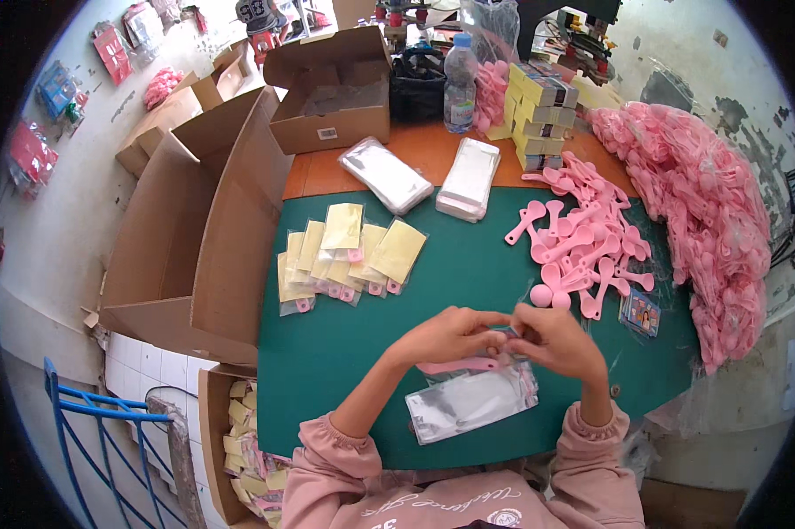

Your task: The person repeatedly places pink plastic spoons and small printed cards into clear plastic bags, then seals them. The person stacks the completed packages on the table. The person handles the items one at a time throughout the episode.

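Just above a stack of clear plastic bags [472, 407], my two hands meet with fingertips close together. A small clear plastic bag with a pink measuring spoon [457, 365] shows beneath them, its handle pointing left. My left hand [455, 337] is closed, thumb and fingers pinching the bag's upper edge. My right hand [552, 339], also closed, pinches at the same edge from the right. The fingers hide most of what lies between them. To the right rests a small pile of printed cards [640, 314], with loose pink measuring spoons [583, 238] heaped beyond it.
Packed bags with yellow cards [341, 227] lie on the green tabletop [345, 370] at left. Behind stand two bag stacks [386, 175], a water bottle [459, 84] and card stacks [538, 115]. Cardboard boxes [239, 212] flank the left; bulk spoons [697, 212] pile at right.
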The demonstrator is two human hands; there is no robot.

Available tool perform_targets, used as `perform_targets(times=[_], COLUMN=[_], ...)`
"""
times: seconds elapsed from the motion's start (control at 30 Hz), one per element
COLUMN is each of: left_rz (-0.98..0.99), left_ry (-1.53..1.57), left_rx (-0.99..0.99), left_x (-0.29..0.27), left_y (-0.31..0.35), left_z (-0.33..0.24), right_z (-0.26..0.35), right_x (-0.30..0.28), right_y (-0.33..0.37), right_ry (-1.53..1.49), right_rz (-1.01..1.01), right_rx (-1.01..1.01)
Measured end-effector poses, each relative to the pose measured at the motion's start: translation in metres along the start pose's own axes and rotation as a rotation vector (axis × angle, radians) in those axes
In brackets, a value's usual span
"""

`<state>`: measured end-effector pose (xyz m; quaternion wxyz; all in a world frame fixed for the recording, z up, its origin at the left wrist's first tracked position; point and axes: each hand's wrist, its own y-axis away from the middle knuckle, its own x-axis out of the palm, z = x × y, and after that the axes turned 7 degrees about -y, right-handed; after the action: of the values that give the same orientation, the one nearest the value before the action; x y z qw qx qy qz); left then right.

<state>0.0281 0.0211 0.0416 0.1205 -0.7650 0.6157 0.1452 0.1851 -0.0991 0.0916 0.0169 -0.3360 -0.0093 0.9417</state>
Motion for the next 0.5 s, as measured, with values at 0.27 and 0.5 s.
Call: perform_targets(times=[0.27,0.5], left_rz=[-0.025,0.169], left_ry=[-0.216,0.136], left_rx=[-0.053,-0.022], left_x=[-0.004,-0.038], left_y=[0.002,0.023], left_z=[0.008,0.030], right_z=[-0.030,-0.045], right_x=[0.009,0.011], right_y=[-0.003,-0.003], right_ry=[-0.217,-0.543], right_rz=[0.096,-0.146], right_rx=[-0.029,0.177])
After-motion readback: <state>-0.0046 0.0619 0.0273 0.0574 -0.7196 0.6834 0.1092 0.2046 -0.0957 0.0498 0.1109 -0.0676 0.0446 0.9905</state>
